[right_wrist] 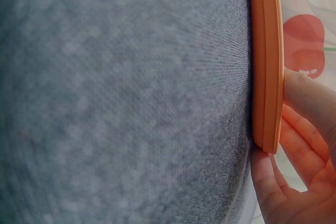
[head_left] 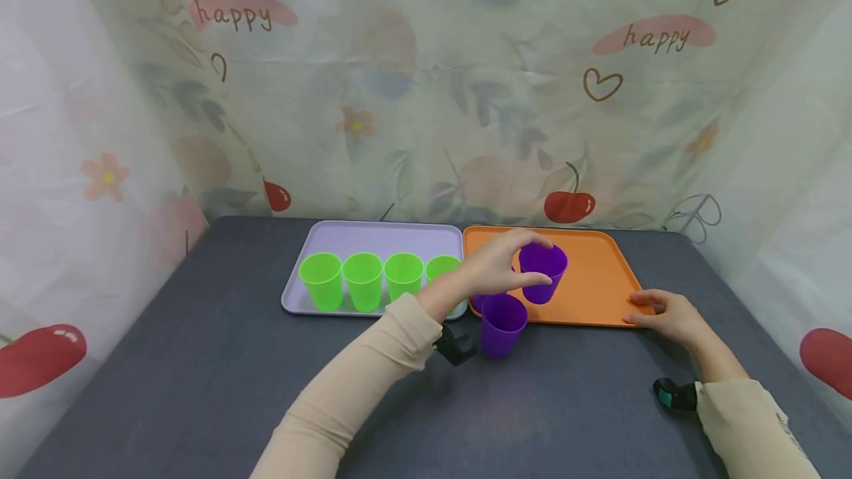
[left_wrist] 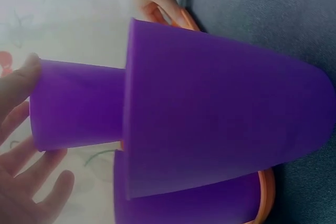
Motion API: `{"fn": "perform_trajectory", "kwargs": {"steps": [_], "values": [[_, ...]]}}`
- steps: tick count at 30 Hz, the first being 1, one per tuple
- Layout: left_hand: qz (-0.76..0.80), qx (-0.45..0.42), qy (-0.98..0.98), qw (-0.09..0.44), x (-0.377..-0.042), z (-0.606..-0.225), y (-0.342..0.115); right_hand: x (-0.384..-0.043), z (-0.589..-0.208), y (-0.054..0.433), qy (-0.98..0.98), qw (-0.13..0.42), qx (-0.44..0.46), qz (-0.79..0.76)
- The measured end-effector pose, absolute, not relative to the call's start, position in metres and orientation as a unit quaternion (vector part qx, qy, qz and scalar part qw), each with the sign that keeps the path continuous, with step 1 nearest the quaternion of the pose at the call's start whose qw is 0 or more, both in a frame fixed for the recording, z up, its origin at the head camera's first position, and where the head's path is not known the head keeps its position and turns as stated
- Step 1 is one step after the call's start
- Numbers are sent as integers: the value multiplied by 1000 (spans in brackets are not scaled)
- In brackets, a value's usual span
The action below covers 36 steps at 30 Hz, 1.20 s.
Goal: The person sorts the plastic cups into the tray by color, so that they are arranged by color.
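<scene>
My left hand [head_left: 502,261] reaches across to a purple cup [head_left: 542,272] over the orange tray [head_left: 592,272]. Thumb and fingers span that cup near its rim, with fingertips touching it in the left wrist view. A second purple cup [head_left: 503,325] stands upright on the table at the tray's front left, looming large in the left wrist view. Behind it, another purple cup [left_wrist: 189,205] shows partly, mostly hidden in the head view. At the tray's front right corner, my right hand [head_left: 672,314] holds the edge between thumb and fingers.
A lilac tray [head_left: 393,231] lies left of the orange one, their sides meeting. Several green cups [head_left: 322,281] stand in a row on it, the rightmost partly behind the left forearm. A patterned curtain [head_left: 439,94] hangs behind and beside the dark table [head_left: 200,361].
</scene>
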<state>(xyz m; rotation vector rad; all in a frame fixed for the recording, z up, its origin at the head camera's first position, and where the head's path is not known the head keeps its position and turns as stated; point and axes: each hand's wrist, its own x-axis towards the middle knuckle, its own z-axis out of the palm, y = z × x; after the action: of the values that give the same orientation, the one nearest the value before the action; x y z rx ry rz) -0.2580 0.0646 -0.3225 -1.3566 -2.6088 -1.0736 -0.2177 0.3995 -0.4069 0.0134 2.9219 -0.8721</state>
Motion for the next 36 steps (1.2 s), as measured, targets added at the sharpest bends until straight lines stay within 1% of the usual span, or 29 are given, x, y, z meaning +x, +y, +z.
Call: {"fn": "perform_trajectory", "kwargs": {"steps": [15,25,36], "values": [[-280,-427,-860,4,-263,-336,75,-217,-406,399,958,46,3,-284],[-276,-409,-870,-6,-272,-348,76,-218,-407,400,959,47,5,-279],[-222,-394,-892,9,-272,-355,80,-218,-407,400,959,52,15,-280]]}}
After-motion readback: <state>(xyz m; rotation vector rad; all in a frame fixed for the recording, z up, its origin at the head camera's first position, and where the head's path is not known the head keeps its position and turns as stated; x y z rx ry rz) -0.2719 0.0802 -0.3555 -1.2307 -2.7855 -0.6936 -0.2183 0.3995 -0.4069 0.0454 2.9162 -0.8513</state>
